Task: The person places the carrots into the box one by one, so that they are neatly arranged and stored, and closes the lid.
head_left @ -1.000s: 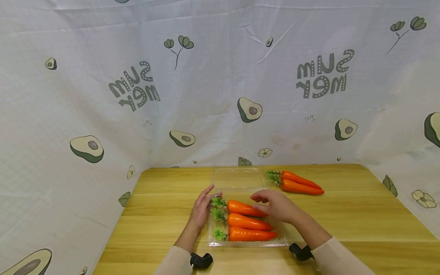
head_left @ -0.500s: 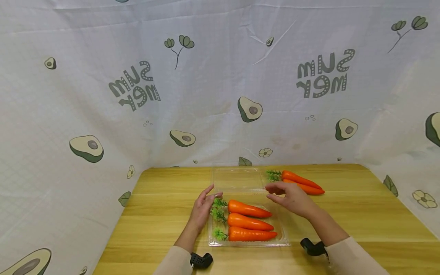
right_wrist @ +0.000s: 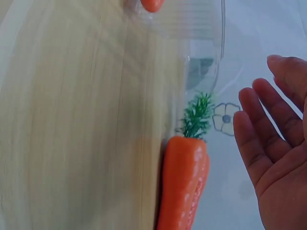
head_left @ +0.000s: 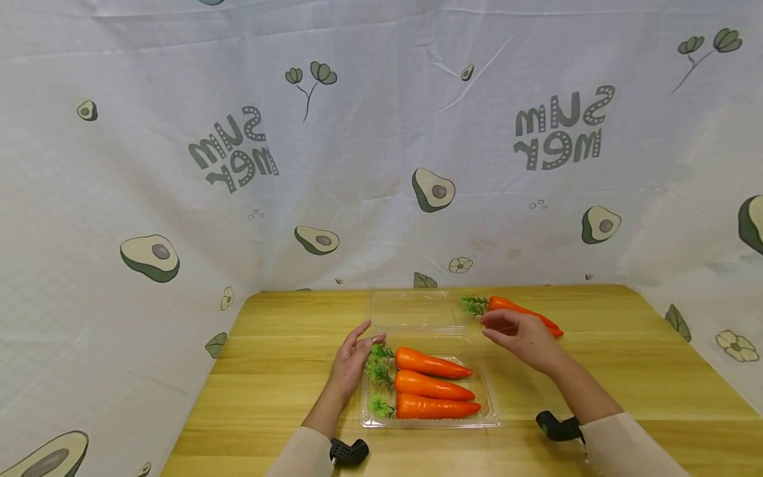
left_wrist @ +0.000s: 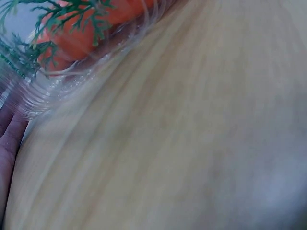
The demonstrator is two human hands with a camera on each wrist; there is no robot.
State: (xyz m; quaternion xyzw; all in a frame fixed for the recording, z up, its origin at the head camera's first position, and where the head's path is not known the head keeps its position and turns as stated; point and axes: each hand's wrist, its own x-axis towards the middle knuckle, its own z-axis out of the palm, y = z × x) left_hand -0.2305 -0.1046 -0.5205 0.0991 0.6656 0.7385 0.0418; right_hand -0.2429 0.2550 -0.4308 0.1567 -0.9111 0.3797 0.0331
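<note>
Three orange carrots with green tops, the middle carrot [head_left: 434, 385] among them, lie side by side in a clear plastic clamshell box [head_left: 432, 424]. At the box's left wall my left hand [head_left: 347, 368] rests with its fingers extended, close to the green tops. My right hand [head_left: 524, 339] hovers over two more carrots [head_left: 514, 306] behind the box on the right, its fingers relaxed and holding nothing. It hides much of the nearer one in the head view. In the right wrist view that pair of carrots [right_wrist: 183, 182] lies beside the bare palm.
The box's transparent lid [head_left: 411, 310] lies folded back behind it on the wooden table [head_left: 286, 371]. A white printed cloth [head_left: 357, 146] stands along the back and sides. Black wrist cameras [head_left: 350, 452] are strapped on both arms.
My right hand has drawn away from the far carrot in the box and moved right, over the two loose carrots. My left hand has stayed at the box's left side.
</note>
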